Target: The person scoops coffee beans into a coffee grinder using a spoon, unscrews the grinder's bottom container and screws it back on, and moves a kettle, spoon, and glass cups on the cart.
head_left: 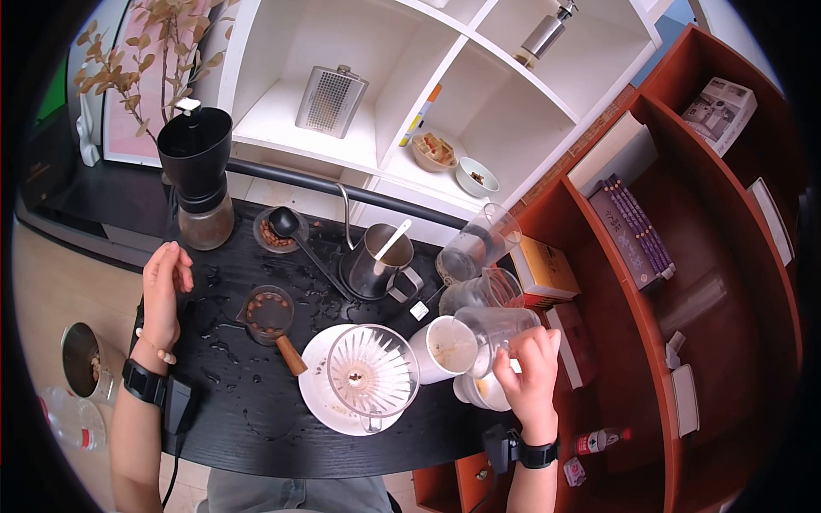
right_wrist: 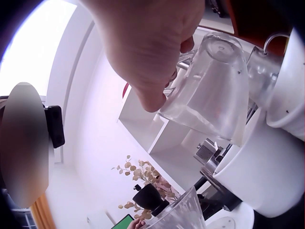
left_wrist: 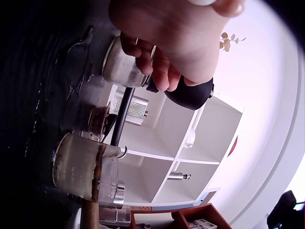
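My right hand (head_left: 528, 376) grips the handle of a clear glass mug (right_wrist: 209, 90), tipped so that its base is raised and its mouth points down toward a white cup (head_left: 446, 346). In the right wrist view this white cup (right_wrist: 267, 162) is just below the mug's rim. A second white cup (head_left: 486, 392) with a brownish inside stands under my right hand. My left hand (head_left: 164, 286) is held over the table's left side with fingers loosely bent and nothing in them. Nearest to it are the black coffee grinder (head_left: 197, 162) and a small glass pot (head_left: 267, 312) with a wooden handle.
A ribbed glass dripper (head_left: 374, 372) sits over a white plate (head_left: 316, 368) at the front. Behind are a steel gooseneck kettle (head_left: 376, 261), a black scoop (head_left: 284, 222) over a dish of beans, and a tall glass (head_left: 479, 244). Water drops spot the black table (head_left: 256, 427).
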Motion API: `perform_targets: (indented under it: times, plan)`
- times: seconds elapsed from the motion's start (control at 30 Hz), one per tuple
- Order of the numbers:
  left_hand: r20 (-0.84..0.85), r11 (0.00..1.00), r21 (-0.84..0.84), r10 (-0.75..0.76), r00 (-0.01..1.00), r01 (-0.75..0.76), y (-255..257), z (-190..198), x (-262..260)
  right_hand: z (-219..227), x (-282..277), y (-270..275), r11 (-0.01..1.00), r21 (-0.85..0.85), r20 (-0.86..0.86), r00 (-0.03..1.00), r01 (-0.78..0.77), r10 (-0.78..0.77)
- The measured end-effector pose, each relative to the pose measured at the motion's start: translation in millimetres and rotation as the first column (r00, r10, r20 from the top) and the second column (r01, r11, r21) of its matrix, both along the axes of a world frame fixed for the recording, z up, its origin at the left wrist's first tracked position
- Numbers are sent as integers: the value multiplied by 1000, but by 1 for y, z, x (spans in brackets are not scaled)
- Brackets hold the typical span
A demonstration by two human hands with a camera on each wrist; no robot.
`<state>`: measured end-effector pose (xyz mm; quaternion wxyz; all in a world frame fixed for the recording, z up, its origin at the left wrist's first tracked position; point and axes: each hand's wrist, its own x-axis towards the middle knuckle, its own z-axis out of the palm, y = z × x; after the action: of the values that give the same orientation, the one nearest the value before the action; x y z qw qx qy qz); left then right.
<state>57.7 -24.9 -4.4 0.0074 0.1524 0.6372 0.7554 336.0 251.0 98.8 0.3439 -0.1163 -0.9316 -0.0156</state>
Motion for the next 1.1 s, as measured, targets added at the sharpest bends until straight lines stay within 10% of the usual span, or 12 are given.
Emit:
perform_targets:
  times: [0.33,0.47,0.6,0.9,1.1]
  plan:
    - [11,1000,21,0,1000,0,0,2,1,-4,-1,-1,967,218,98,989,-132,113]
    - [14,999,45,-11,1000,11,0,2,2,-4,-2,10,978,-191,-177,977,87,-121]
    - [4,1000,7,-28,1000,28,-2,4,2,11,-11,22,592,-780,-401,889,-203,-223]
    - [18,999,16,-42,999,42,-2,2,1,41,-72,-18,268,-929,-222,963,-256,150]
    - [47,995,81,-63,997,60,-1,6,3,22,-131,-27,313,-948,170,928,61,332]
